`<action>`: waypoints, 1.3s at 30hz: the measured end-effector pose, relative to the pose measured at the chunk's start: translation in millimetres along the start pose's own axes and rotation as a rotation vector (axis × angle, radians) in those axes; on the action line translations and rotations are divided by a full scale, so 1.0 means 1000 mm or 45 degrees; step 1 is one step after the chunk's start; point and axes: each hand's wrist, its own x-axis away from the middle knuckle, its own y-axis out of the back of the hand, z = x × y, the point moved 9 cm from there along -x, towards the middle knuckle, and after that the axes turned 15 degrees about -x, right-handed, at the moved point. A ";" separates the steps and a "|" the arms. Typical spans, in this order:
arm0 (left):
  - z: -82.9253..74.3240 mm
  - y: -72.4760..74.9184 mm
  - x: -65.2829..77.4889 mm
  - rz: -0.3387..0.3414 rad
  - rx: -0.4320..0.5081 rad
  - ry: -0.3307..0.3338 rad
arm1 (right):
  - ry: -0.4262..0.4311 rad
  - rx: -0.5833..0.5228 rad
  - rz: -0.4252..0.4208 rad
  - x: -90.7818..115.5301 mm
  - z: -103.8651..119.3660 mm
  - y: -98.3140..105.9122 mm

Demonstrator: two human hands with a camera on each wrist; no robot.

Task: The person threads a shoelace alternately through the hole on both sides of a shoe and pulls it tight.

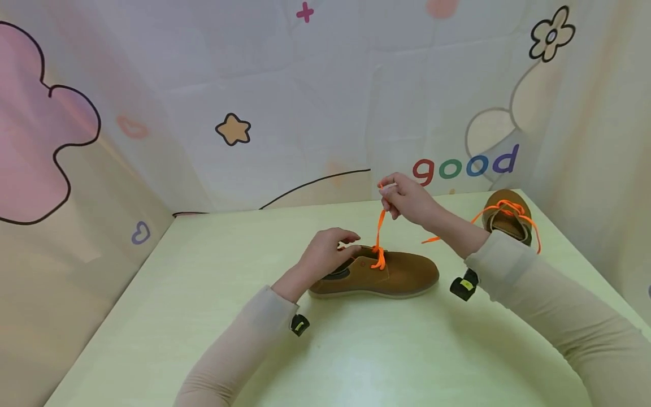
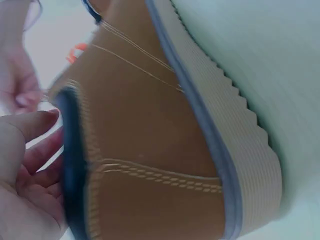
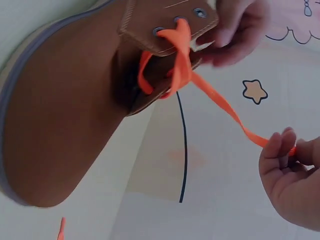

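A brown shoe (image 1: 409,272) with a pale ribbed sole lies on the table, toe to the right. Its orange shoelace (image 1: 380,226) passes through the eyelets and runs up taut. My right hand (image 1: 407,198) pinches the upper part of that lace between thumb and fingers, raised above the shoe. The left hand (image 1: 328,253) is at the shoe's opening, thumb and fingers apart. In the left wrist view, its thumb (image 2: 37,122) lies close to the dark collar (image 2: 72,150). The right wrist view shows two lace-free metal-ringed details poorly, but one bare eyelet (image 3: 199,12) stands out.
A second brown shoe (image 1: 500,199) with orange laces (image 1: 508,208) stands at the table's far right, partly behind my right sleeve (image 1: 529,288). A printed curtain (image 1: 305,85) hangs behind the pale green table (image 1: 203,316). Black wrist devices (image 1: 464,285) sit at both cuffs.
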 end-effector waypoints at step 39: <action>0.001 -0.004 0.032 -0.099 0.010 -0.042 | 0.492 0.652 0.360 0.050 -0.032 -0.084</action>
